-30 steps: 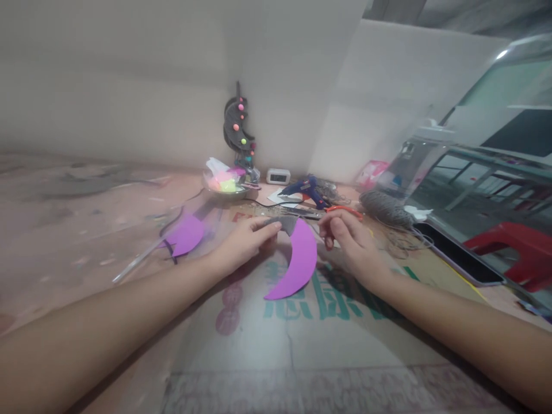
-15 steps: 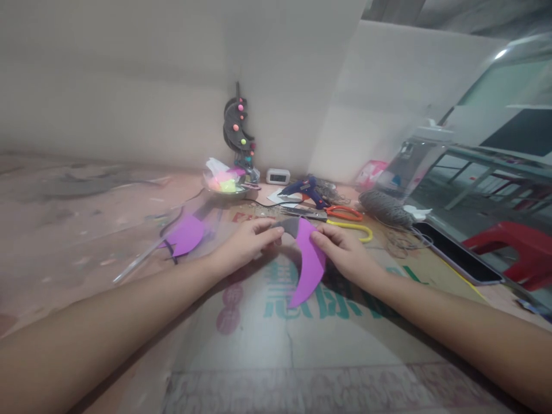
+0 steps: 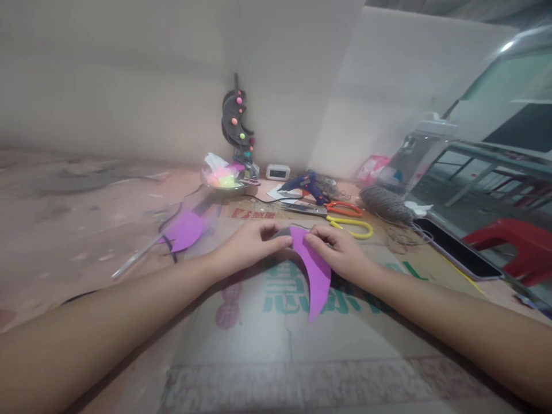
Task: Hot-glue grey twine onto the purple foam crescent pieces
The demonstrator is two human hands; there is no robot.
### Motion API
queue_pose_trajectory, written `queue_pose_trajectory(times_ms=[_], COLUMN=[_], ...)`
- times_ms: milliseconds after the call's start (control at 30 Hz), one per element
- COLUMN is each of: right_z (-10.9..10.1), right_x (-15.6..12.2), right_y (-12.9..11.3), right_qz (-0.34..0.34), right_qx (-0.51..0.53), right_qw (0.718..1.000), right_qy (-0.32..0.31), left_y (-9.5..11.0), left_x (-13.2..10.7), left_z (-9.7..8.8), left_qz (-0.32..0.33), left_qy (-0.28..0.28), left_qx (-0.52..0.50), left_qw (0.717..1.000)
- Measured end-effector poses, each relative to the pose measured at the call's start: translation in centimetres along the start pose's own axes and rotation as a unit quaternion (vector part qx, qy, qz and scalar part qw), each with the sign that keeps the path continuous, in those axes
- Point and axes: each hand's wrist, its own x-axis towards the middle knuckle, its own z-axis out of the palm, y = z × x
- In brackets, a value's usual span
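A purple crescent-shaped piece [image 3: 318, 282], like craft foam or paper, hangs between my hands, its pointed tip downward. My left hand [image 3: 254, 241] pinches the upper left end, where a grey crescent piece [image 3: 282, 232] shows behind the thumb. With thumb and fingers, my right hand [image 3: 334, 247] grips the purple piece's upper right edge. Most of the grey piece is hidden by the purple one and my fingers. Below lies a flat cardboard sheet [image 3: 241, 351] with green and red print.
Scissors [image 3: 349, 221] with orange and yellow handles lie beyond my hands, near a blue glue gun [image 3: 306, 185]. Grey yarn [image 3: 386, 204] and a phone [image 3: 459, 247] are at right. A purple scrap [image 3: 187, 230], a bowl [image 3: 226, 187] and a grey crescent ornament [image 3: 235, 121] are at left.
The purple piece has swung so its tip points further right, and its top has shifted left over the grey piece. My left thumb has moved right, onto the purple edge.
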Motion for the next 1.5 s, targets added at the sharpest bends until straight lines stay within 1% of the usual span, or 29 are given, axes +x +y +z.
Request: queue_pose_trajectory(times_ms=[133, 233, 400, 467, 533, 600, 700, 800, 900, 1033, 1167, 1267, 1400, 1500], right_z=[0.01, 0.03, -0.02, -0.04, -0.05, -0.05, -0.05, -0.05, -0.04, 0.0, 0.05, 0.06, 0.06, 0.08], right_x=[0.02, 0.02, 0.03, 0.03, 0.02, -0.01, -0.05, -0.05, -0.03, -0.02, 0.0, 0.0, -0.02, -0.01], right_y=[0.02, -0.01, -0.04, -0.04, -0.03, 0.01, 0.11, 0.22, 0.26, 0.2, 0.16, 0.18, 0.2, 0.18], right_qz=[0.003, 0.005, 0.01, 0.013, 0.012, 0.01, 0.014, 0.016, 0.014, 0.012, 0.007, 0.003, -0.001, 0.004], right_qx=[-0.005, -0.009, -0.013, -0.013, -0.011, -0.009, 0.0, 0.005, -0.007, -0.013, -0.023, -0.03, -0.035, -0.03], right_qw=[1.0, 1.0, 1.0, 1.0, 1.0, 1.0, 1.0, 1.0, 1.0, 1.0, 0.999, 0.999, 0.999, 0.999], right_qy=[-0.002, -0.003, 0.0, -0.001, -0.003, -0.003, -0.01, -0.024, -0.022, -0.021, -0.026, -0.029, -0.027, -0.021], left_y=[-0.23, -0.37, -0.31, -0.23, -0.2, -0.27, -0.47, -0.56, -0.46, -0.34, -0.45, -0.51, -0.44, -0.4], left_x=[0.05, 0.06, 0.09, 0.07, 0.04, 0.03, 0.06, 0.11, 0.12, 0.11, 0.12, 0.1, 0.08, 0.12], left_z=[-0.04, -0.03, -0.06, -0.11, -0.15, -0.16, -0.15, -0.11, -0.08, -0.06, -0.08, -0.09, -0.06, 0.01], left_qz=[0.008, 0.004, 0.015, 0.005, -0.007, -0.012, -0.01, -0.001, 0.006, -0.002, 0.002, 0.005, 0.013, 0.013], left_qy=[0.001, -0.005, -0.012, -0.014, -0.004, 0.006, 0.008, 0.005, -0.005, -0.015, -0.006, -0.012, -0.02, -0.011], left_qx=[0.034, 0.04, -0.008, -0.034, -0.042, -0.038, -0.03, -0.026, -0.022, -0.02, 0.017, 0.031, 0.026, 0.002], left_qw=[0.999, 0.999, 1.0, 0.999, 0.999, 0.999, 0.999, 1.0, 1.0, 1.0, 1.0, 0.999, 0.999, 1.0])
